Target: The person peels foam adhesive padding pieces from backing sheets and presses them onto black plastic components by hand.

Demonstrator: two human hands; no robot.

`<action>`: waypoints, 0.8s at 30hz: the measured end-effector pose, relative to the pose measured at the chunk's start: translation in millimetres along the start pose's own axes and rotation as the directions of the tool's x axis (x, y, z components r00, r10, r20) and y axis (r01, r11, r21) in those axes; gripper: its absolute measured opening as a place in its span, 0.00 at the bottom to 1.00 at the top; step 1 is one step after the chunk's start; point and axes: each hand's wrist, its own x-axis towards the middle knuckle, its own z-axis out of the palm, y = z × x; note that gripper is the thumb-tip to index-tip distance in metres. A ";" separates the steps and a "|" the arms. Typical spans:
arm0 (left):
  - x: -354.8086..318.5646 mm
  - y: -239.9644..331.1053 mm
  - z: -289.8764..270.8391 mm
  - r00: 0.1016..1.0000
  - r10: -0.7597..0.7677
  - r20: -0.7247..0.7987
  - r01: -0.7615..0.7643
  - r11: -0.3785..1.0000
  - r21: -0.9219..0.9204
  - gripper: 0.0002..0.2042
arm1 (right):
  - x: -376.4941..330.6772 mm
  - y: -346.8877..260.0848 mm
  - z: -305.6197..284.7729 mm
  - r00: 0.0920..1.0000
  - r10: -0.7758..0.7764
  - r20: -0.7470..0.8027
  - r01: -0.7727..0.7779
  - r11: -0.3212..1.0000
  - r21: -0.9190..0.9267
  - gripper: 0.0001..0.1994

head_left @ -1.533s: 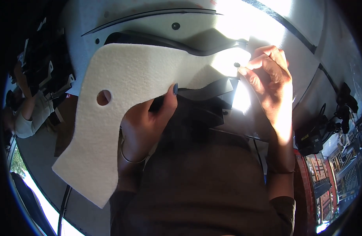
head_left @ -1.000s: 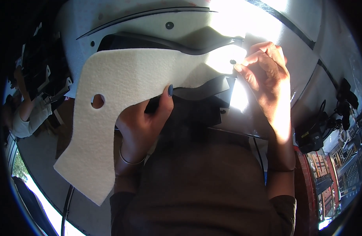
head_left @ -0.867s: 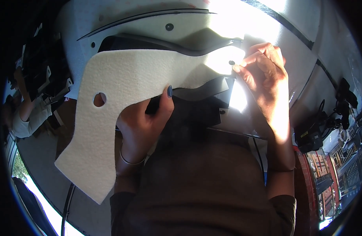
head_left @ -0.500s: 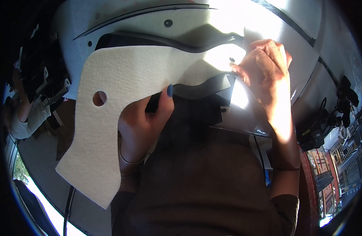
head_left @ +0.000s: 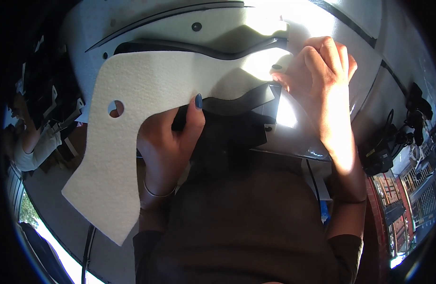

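Note:
A cream felt panel (head_left: 128,85), L-shaped with a round hole in its wide part and a small hole near its right tip, is held up in front of me. My left hand (head_left: 168,137) grips its inner edge, thumb on the face and the other fingers hidden behind. At the narrow right end, my right hand (head_left: 324,68) pinches the tip, its fingers curled. A dark, curved piece (head_left: 237,104) shows beneath the panel's lower edge, and more dark material (head_left: 151,46) lies behind its top edge.
On the white table (head_left: 331,109) behind lies another pale panel (head_left: 218,28) with dark edging and a black round spot. Black equipment with cables (head_left: 381,151) is at the right. Another person's arm (head_left: 28,142) and dark stacked parts (head_left: 47,90) are at the left.
The felt panel and both my hands have shifted slightly, the panel and left hand up and to the left. Both hands keep their hold.

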 end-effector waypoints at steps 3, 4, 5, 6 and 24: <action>-0.5 -3.4 3.1 1.000 0.020 0.013 -0.020 1.000 -0.020 0.07 | 0.1 5.0 1.4 0.999 0.050 -0.010 -0.050 0.998 -0.032 0.22; 1.1 -2.1 2.4 1.000 0.028 0.003 -0.028 0.999 -0.020 0.07 | 0.8 7.5 1.3 0.997 0.070 -0.011 -0.071 0.997 -0.037 0.23; 2.6 -0.5 1.5 1.000 0.009 0.014 -0.008 0.999 -0.046 0.07 | -0.1 8.9 2.2 0.998 0.049 -0.031 -0.051 0.997 -0.051 0.26; 4.0 0.5 1.0 1.000 -0.010 0.025 0.012 0.997 -0.072 0.07 | 1.2 9.1 2.6 0.998 0.046 -0.041 -0.048 0.997 -0.057 0.26; -4.1 3.4 -3.9 0.988 -0.123 0.097 0.136 0.981 -0.139 0.11 | 15.3 6.9 20.0 0.992 0.028 -0.122 -0.049 0.984 -0.173 0.15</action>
